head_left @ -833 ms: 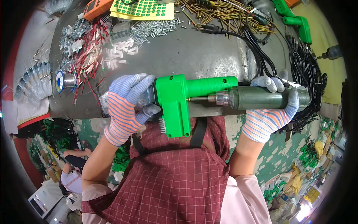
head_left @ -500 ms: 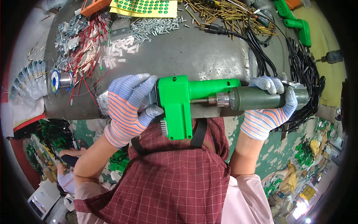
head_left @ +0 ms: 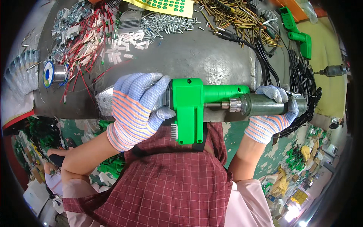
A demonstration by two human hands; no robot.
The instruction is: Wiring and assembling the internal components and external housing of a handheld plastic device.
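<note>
My left hand (head_left: 138,104), in a striped knit glove, is closed around the left end of a green plastic tool housing (head_left: 188,113). The housing has a ribbed handle (head_left: 225,94) pointing right and a comb-like row of grey teeth (head_left: 174,131) at its lower left. A grey part under my left fingers is mostly hidden. My right hand (head_left: 274,108), gloved alike, grips a dark green electric screwdriver (head_left: 262,104) lying level. Its bit (head_left: 212,105) points left and meets the housing's right side, just below the handle; whether it sits on a screw is hidden.
On the grey bench (head_left: 181,56) lie silver screws (head_left: 168,27), white connectors (head_left: 128,39), red wires (head_left: 77,56), a solder spool (head_left: 55,73) and brass-coloured long screws (head_left: 242,22). Black cords (head_left: 302,81) heap at the right, near another green housing (head_left: 300,36). A person (head_left: 53,176) sits at lower left.
The view has shifted slightly, so the bench things sit elsewhere in the picture. Both hands keep their grips, and the bit stays at the housing's right side.
</note>
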